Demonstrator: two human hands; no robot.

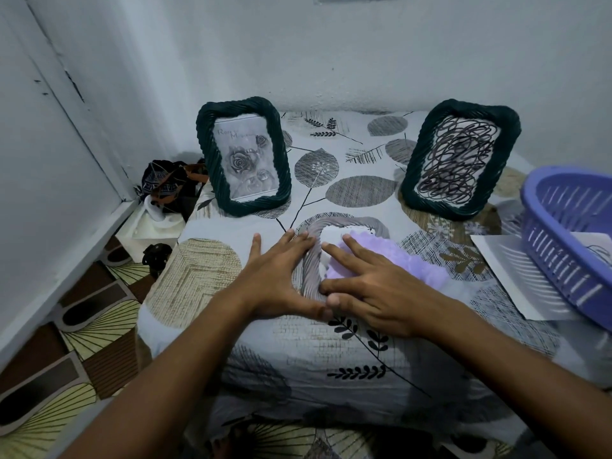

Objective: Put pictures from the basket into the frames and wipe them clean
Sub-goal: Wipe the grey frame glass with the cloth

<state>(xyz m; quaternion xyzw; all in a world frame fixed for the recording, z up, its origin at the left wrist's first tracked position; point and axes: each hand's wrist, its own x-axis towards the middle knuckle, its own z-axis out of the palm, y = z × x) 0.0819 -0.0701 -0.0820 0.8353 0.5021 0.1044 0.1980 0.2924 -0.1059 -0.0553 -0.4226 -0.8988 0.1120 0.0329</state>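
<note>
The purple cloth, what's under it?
The purple cloth lies on a grey frame flat on the table, pressed by the right hand. What the frame holds is mostly covered.

Faint script on rose picture (245, 160), unreadable

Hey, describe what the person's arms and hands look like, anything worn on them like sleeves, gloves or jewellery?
Both forearms are bare as far as the picture shows: no sleeves reach into view. The left hand and the right hand wear no gloves. No rings, watch or bracelet show on the fingers or wrists. The fingernails look short and unpainted.
</note>
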